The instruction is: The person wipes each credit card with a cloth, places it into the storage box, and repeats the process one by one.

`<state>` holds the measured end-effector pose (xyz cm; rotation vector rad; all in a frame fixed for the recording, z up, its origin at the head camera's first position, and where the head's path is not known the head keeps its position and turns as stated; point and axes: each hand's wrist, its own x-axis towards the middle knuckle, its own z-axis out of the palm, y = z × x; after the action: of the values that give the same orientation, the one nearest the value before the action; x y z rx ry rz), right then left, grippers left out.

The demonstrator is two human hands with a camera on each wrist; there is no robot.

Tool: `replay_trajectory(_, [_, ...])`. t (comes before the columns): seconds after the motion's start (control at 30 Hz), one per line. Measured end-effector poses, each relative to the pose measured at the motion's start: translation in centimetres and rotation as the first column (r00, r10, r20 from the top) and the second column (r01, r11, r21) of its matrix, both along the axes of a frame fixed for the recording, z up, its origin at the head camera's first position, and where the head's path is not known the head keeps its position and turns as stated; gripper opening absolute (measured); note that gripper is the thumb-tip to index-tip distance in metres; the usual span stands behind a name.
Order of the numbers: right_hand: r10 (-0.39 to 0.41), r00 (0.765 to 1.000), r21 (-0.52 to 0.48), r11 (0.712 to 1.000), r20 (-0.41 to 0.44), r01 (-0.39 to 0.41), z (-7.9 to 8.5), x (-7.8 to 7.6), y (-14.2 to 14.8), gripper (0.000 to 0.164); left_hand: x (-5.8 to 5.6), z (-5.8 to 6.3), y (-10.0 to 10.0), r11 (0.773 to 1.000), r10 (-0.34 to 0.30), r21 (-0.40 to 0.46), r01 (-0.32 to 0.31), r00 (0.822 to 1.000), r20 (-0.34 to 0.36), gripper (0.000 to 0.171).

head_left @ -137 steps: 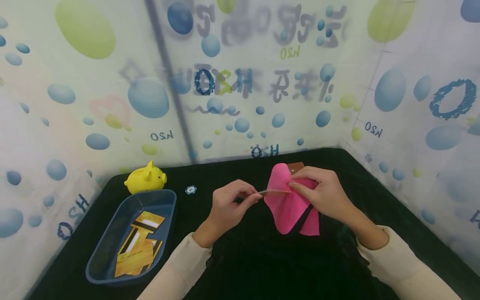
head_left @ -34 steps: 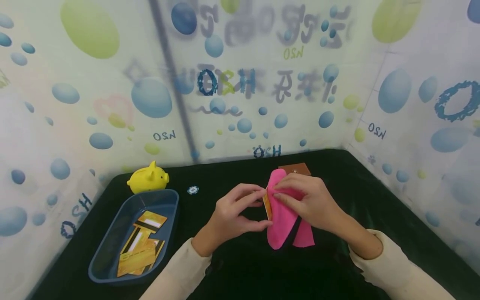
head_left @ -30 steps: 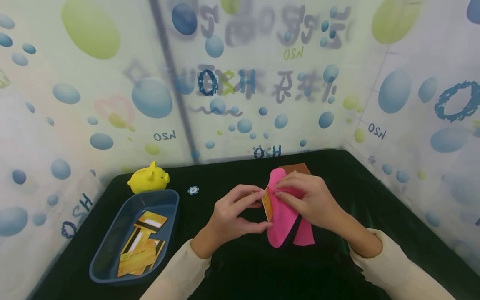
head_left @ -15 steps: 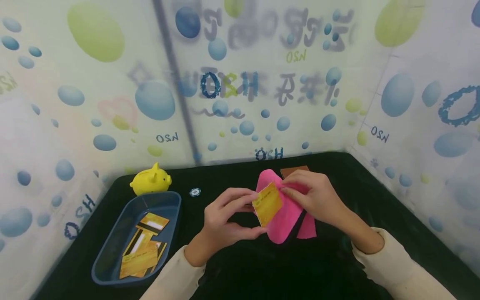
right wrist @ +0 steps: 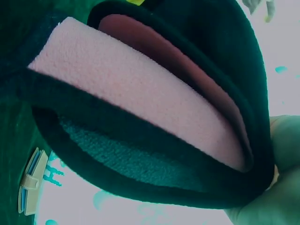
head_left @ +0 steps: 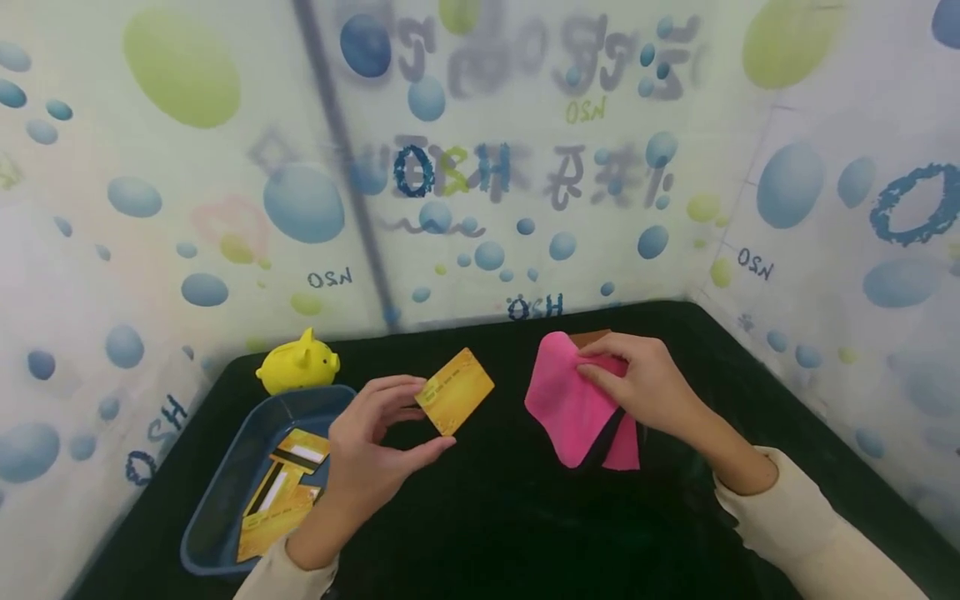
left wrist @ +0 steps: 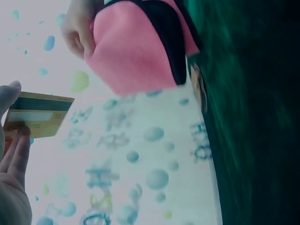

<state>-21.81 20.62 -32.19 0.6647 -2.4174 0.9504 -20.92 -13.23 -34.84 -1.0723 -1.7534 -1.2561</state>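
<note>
My left hand [head_left: 371, 454] holds a gold bank card [head_left: 455, 392] between thumb and fingers, above the table to the right of the blue tray. Its back, with a dark stripe, faces the left wrist view, where the card [left wrist: 37, 115] is at the left. My right hand [head_left: 645, 383] pinches the upper part of a pink cloth [head_left: 562, 408] with black parts, which hangs in folds below the fingers. In the right wrist view the cloth [right wrist: 140, 89] shows its folds and dark edges. Card and cloth are apart.
A blue tray [head_left: 197, 533] at the left contains several gold cards [head_left: 273, 521], partly hidden by my left arm. Behind it stands a yellow piggy bank [head_left: 296, 364]. A brown wallet [head_left: 588, 337] lies behind the cloth, mostly covered in the head view. Patterned curtains [head_left: 480, 275] surround the dark table.
The card was edge-on against the cloth, then turned its face toward the head camera. My left hand has carried it left, away from the cloth. My right hand has kept its pinch, moving slightly right.
</note>
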Motion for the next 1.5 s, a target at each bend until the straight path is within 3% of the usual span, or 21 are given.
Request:
replay_trajectory(0.1, [-0.013, 0.999, -0.005, 1.000, 0.030, 0.013, -0.1, -0.1, 0.3, 0.023, 0.4, 0.2, -2.1, 0.998, 0.064, -0.005, -0.064, 0.995, 0.074, 0.055])
replay_trajectory(0.2, [-0.027, 0.999, -0.004, 1.000, 0.043, 0.028, -0.4, -0.2, 0.7, 0.024, 0.7, 0.5, -4.4, 0.987, 0.159, -0.021, -0.158, 0.972, 0.173, 0.061])
replay_trajectory(0.33, [-0.046, 0.999, 0.000, 0.999, 0.027, 0.046, -0.5, -0.4, 1.2, 0.025, 0.7, 0.5, -7.5, 0.951, 0.309, -0.072, -0.302, 0.907, 0.286, 0.060])
replay_trajectory(0.47, [-0.063, 0.998, 0.013, 0.998, 0.013, 0.063, -0.5, -0.4, 1.7, 0.024, 0.6, -0.2, -9.8, 0.900, 0.435, -0.127, -0.417, 0.837, 0.332, 0.057])
replay_trajectory(0.6, [-0.086, 0.996, 0.031, 0.996, 0.019, 0.085, -0.5, -0.4, 2.2, 0.024, 0.4, -1.1, -11.1, 0.844, 0.535, -0.202, -0.496, 0.762, 0.366, 0.055])
replay_trajectory(0.67, [-0.096, 0.995, 0.036, 0.995, 0.024, 0.096, -0.4, -0.4, 2.4, 0.024, 0.4, -1.5, -11.5, 0.826, 0.563, -0.234, -0.512, 0.738, 0.373, 0.054])
replay_trajectory(0.97, [-0.089, 0.996, 0.019, 0.996, 0.029, 0.088, -0.3, -0.3, 2.5, 0.024, 0.4, -1.9, -12.4, 0.779, 0.627, -0.294, -0.554, 0.683, 0.375, 0.055])
replay_trajectory(1.1, [-0.083, 0.996, 0.010, 0.997, 0.040, 0.083, -0.3, -0.3, 2.5, 0.023, 0.5, -2.0, -13.0, 0.755, 0.655, -0.318, -0.573, 0.643, 0.397, 0.057])
replay_trajectory(1.27, [-0.076, 0.996, 0.004, 0.997, 0.045, 0.076, -0.3, -0.2, 2.5, 0.022, 0.7, -2.2, -13.5, 0.693, 0.719, -0.444, -0.568, 0.592, 0.363, 0.069])
replay_trajectory(1.33, [-0.073, 0.997, 0.008, 0.997, 0.038, 0.073, -0.3, -0.2, 2.5, 0.021, 0.8, -2.1, -13.4, 0.673, 0.735, -0.467, -0.574, 0.588, 0.338, 0.073])
replay_trajectory(1.37, [-0.074, 0.997, 0.010, 0.997, 0.034, 0.074, -0.3, -0.2, 2.5, 0.021, 0.8, -2.0, -13.2, 0.675, 0.734, -0.460, -0.577, 0.590, 0.338, 0.074])
replay_trajectory(1.5, [-0.083, 0.996, 0.016, 0.996, 0.030, 0.082, -0.3, -0.2, 2.5, 0.021, 0.9, -1.4, -12.0, 0.707, 0.704, -0.405, -0.579, 0.625, 0.336, 0.075])
